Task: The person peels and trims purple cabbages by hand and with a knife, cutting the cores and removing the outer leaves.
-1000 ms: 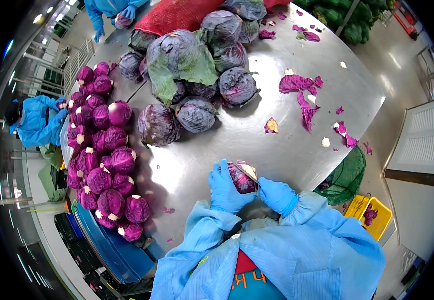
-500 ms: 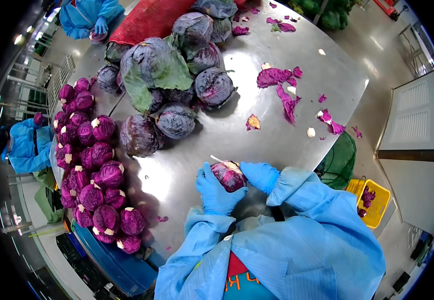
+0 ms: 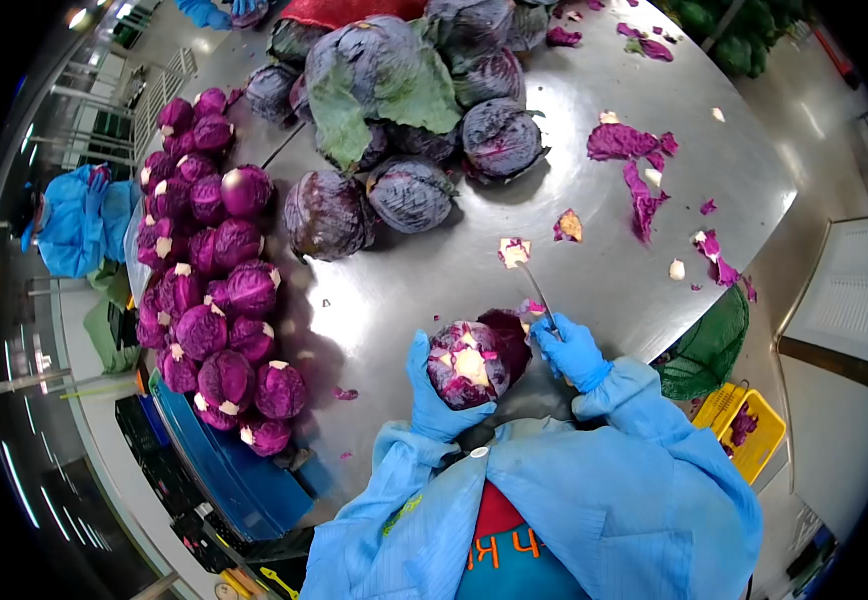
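One round purple cabbage with a white cut stem base (image 3: 468, 368): is resting within the left hand's curve, its pale cut patch facing up, well apart from the knife tip.
Blue-gloved left hand (image 3: 432, 408): is cupping the cabbage's left and near sides, fingers curling closely against it.
Blue-gloved right hand (image 3: 574, 354): is closing around the handle of the knife, to the right of the cabbage and apart from it.
Slim metal knife (image 3: 537, 290): is slanting away from the person, its tip pointing at the chip.
Small squarish white-and-purple chip (image 3: 515, 252): is showing right at the knife tip; whether it is touching, one cannot tell.
Dark purple outer leaf (image 3: 510, 342): is standing out along the cabbage's right side, between it and the right hand.
Shiny steel table (image 3: 394, 300): is bearing a pile of trimmed bright-purple cabbages (image 3: 226, 382) on the left and dusky untrimmed cabbages (image 3: 327, 215) farther off.
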Available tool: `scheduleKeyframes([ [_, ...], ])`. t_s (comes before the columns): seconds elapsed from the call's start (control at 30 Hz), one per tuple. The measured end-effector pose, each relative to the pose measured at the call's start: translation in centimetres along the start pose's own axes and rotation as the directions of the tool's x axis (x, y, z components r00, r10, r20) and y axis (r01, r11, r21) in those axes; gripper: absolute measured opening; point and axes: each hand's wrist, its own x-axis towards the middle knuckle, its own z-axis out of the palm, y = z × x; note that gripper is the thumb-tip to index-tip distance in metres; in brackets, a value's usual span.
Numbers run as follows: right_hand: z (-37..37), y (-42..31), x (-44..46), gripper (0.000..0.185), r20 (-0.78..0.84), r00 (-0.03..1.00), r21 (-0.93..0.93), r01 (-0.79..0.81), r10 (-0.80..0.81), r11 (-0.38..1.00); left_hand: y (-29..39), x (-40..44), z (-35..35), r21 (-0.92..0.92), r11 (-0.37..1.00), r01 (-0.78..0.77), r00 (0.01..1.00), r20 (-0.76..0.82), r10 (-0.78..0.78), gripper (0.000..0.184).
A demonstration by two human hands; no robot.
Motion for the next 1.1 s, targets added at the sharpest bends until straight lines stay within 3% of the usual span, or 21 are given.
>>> scheduleKeyframes([
  [0.03, 0.1, -0.2, -0.6, 0.027, -0.003, 1.000, 0.048, -0.019, 0.019, 0.999, 0.1, -0.1, 0.2, -0.045, 0.999, -0.017, 1.000, 0.002, 0.017, 0.136],
  [0.13, 1.0, -0.5, -1.6, 0.033, -0.179, 0.911, -0.132, 0.351, -0.371, 0.927, -0.1, -0.5, 0.5, -0.075, 0.997, -0.026, 1.000, -0.009, 0.026, 0.135],
  [0.23, 1.7, -1.8, -2.7, 0.053, -0.174, 0.841, -0.225, 0.473, -0.512, 0.852, -0.3, -0.7, 0.1, 0.145, 0.989, -0.040, 0.999, 0.007, 0.039, 0.135],
  [0.27, 1.7, -2.1, -2.8, 0.067, -0.106, 0.878, -0.320, 0.415, -0.468, 0.852, -0.6, -0.8, 0.1, 0.146, 0.989, -0.040, 0.999, 0.001, 0.040, 0.135],
  [0.37, 2.7, -3.1, -1.5, 0.067, -0.057, 0.972, -0.453, 0.179, -0.229, 0.873, -1.1, -0.9, -0.1, 0.134, 0.989, -0.054, 0.998, -0.014, 0.057, 0.134],
  [0.4, 3.0, -3.0, -0.4, 0.053, -0.094, 0.968, -0.590, 0.132, -0.231, 0.797, -1.1, -0.8, 0.0, 0.094, 0.994, -0.052, 0.998, -0.025, 0.054, 0.134],
  [0.5, 2.1, 1.4, 4.8, 0.039, -0.137, 0.854, -0.634, 0.313, -0.502, 0.707, -0.9, -0.6, -0.1, -0.145, 0.989, 0.029, 0.997, -0.073, -0.040, 0.132],
  [0.53, 1.0, -0.9, 4.3, 0.029, -0.127, 0.916, -0.577, 0.245, -0.381, 0.779, -1.3, -0.5, -0.8, -0.172, 0.983, 0.066, 0.994, -0.069, -0.079, 0.131],
  [0.57, 0.3, -1.3, 4.4, 0.029, -0.156, 0.918, -0.611, 0.201, -0.365, 0.766, -1.7, -0.3, -1.2, -0.201, 0.974, 0.100, 0.991, -0.064, -0.115, 0.129],
  [0.6, -1.1, -1.2, 4.6, 0.030, -0.186, 0.917, -0.644, 0.157, -0.352, 0.749, -0.2, 0.2, -0.9, -0.372, 0.909, 0.187, 0.971, -0.070, -0.228, 0.130],
  [0.7, -6.6, -0.1, 3.4, 0.029, -0.379, 0.864, -0.640, 0.015, -0.333, 0.768, 0.9, 0.9, -0.4, -0.469, 0.851, 0.235, 0.937, -0.125, -0.327, 0.130],
  [0.77, -11.6, 2.1, 2.2, 0.031, -0.499, 0.837, -0.673, -0.210, -0.226, 0.709, -0.1, 1.1, 0.0, -0.280, 0.943, 0.181, 0.965, -0.134, -0.225, 0.128],
  [0.8, -15.0, 4.1, 0.9, 0.033, -0.504, 0.832, -0.688, -0.222, -0.234, 0.691, -0.1, 1.5, 0.4, -0.138, 0.983, 0.122, 0.985, -0.103, -0.137, 0.128],
  [0.83, -17.2, 5.4, -0.3, 0.036, -0.510, 0.826, -0.701, -0.236, -0.241, 0.673, 0.1, 2.2, 0.9, 0.003, 0.998, 0.055, 0.997, -0.057, -0.055, 0.128],
  [0.87, -17.5, 3.6, -1.7, 0.038, -0.593, 0.783, -0.670, -0.350, -0.188, 0.654, 0.7, 3.0, 1.4, 0.068, 0.997, 0.041, 0.999, 0.004, -0.042, 0.127],
  [0.9, -17.8, 2.0, -3.2, 0.040, -0.674, 0.726, -0.625, -0.463, -0.135, 0.628, 1.1, 4.1, 1.5, 0.148, 0.983, -0.105, 0.990, 0.112, 0.089, 0.129],
  [0.93, -18.0, 3.4, -3.5, 0.041, -0.678, 0.693, -0.539, -0.241, -0.246, 0.807, 1.3, 5.0, 2.0, 0.080, 0.995, -0.067, 0.979, 0.197, 0.050, 0.129],
  [0.97, -15.7, -0.8, -4.6, 0.040, -0.668, 0.712, -0.488, -0.199, -0.217, 0.850, 1.4, 5.9, 2.4, 0.017, 1.000, -0.026, 0.955, 0.295, 0.020, 0.128],
  [1.03, -12.0, 0.3, -2.4, 0.039, -0.518, 0.738, -0.318, 0.303, -0.432, 0.898, 1.3, 7.8, 2.7, 0.014, 1.000, -0.021, 0.900, 0.436, 0.013, 0.129],
  [1.07, -9.2, -3.2, -3.1, 0.041, -0.356, 0.801, -0.447, 0.307, -0.482, 0.840, 1.3, 8.5, 2.8, 0.017, 1.000, -0.023, 0.867, 0.498, 0.011, 0.129],
  [1.1, -6.9, -3.9, -2.7, 0.043, -0.248, 0.920, -0.310, 0.220, -0.302, 0.925, 1.4, 8.8, 2.7, 0.097, 0.989, -0.110, 0.867, 0.496, 0.048, 0.129],
])
